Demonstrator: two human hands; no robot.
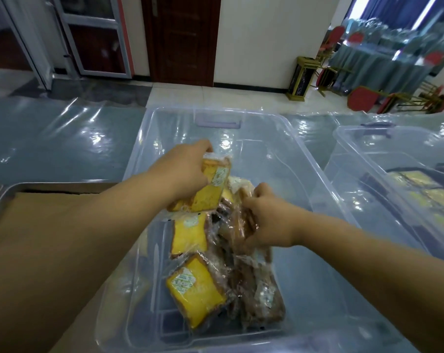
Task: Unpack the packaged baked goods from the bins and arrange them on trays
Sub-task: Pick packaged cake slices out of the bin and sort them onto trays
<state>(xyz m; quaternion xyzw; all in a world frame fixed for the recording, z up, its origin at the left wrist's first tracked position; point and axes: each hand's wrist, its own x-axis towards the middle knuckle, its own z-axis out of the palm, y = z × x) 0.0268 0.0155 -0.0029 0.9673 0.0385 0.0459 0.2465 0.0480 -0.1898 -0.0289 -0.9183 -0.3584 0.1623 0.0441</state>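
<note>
While both my arms reach into the clear plastic bin [317, 189], a wrapped yellow cake slice [195, 291] lies nearest me on its floor. A second yellow slice [189, 235] lies just beyond it, and a heap of brown wrapped pastries [256, 296] sits beside them on the right. My right grip [266, 220] is curled down into that heap, fingers closed round brown packs, though blur hides how many. Farther on, my left grip [187, 169] clasps a third yellow slice [210, 189] near its top edge. That pack hangs tilted below the hand, over the far end of the heap. Left of the bin, a metal tray [9, 197] stands on the film-covered desk [50, 138]. To the right, a second clear bin [394, 154] holds more yellow packs [417, 184].
</note>
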